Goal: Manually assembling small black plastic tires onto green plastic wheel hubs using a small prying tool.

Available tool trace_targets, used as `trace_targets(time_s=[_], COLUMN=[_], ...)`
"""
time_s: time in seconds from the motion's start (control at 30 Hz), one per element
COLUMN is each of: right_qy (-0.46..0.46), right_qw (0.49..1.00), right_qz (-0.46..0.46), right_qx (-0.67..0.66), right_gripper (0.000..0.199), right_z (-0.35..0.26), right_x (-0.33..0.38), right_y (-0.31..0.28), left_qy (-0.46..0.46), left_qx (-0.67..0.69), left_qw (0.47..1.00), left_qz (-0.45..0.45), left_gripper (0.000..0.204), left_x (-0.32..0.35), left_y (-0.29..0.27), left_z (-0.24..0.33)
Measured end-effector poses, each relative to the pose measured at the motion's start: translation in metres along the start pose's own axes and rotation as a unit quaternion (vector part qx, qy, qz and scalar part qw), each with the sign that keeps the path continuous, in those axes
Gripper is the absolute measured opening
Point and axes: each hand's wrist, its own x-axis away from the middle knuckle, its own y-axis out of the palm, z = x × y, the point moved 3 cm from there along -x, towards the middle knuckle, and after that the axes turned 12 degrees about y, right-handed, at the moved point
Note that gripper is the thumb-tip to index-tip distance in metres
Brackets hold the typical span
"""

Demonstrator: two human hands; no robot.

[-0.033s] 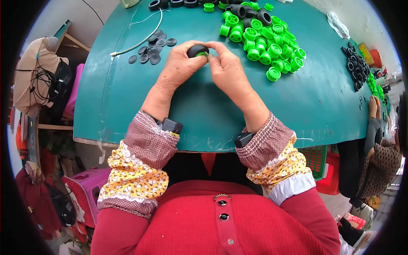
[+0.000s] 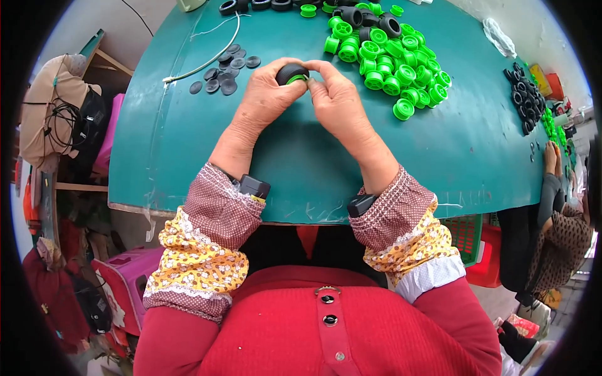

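Change since the last look is slight: the black tyre (image 2: 291,73) seems turned a little between the fingers, and the right hand (image 2: 337,97) has shifted a touch. The loose parts lie as they did. I take this as a small adjustment, tyre and green rim (image 2: 297,79) being worked as one piece, not yet set down.

Hands together: left hand (image 2: 266,94) wraps the tyre from its side, right fingertips at the rim's edge. I can't tell how far the rim is seated. The piece is above the green surface (image 2: 307,163), between the black discs (image 2: 229,86) and the heap of green rims (image 2: 407,73).

Containers: green mesh basket (image 2: 463,233) and red bin (image 2: 489,257) below the right edge, contents hidden from me. Pale tub (image 2: 190,4) at the top, cut off; can't see inside.
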Motion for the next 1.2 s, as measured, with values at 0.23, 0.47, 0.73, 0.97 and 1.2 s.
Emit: trace_targets(time_s=[0.23, 0.47, 0.73, 0.97, 1.2], right_qy=[-0.054, 0.013, 0.001, 0.032, -0.008], right_qw=[0.996, 1.0, 0.994, 0.999, 0.999], right_qz=[0.022, -0.02, -0.019, -0.012, -0.008], right_qx=[0.064, -0.016, 0.107, -0.001, 0.039], right_gripper=[0.023, 0.025, 0.024, 0.024, 0.023], right_z=[-0.006, -0.002, -0.007, -0.002, -0.001], right_x=[0.009, -0.002, 0.01, 0.002, 0.006], right_y=[0.004, 0.001, 0.005, 0.001, 0.006], left_qy=[-0.01, 0.02, -0.127, 0.027, -0.06], left_qx=[-0.046, -0.015, -0.039, -0.037, -0.09], left_qw=[0.994, 1.0, 0.981, 0.999, 0.99], left_qz=[-0.096, -0.008, -0.142, -0.008, -0.092], left_gripper=[0.025, 0.024, 0.023, 0.024, 0.025], left_x=[0.0, 0.001, -0.001, 0.001, -0.001], left_y=[-0.003, 0.0, -0.006, -0.002, -0.001], left_z=[-0.005, -0.006, -0.01, 0.0, -0.017])
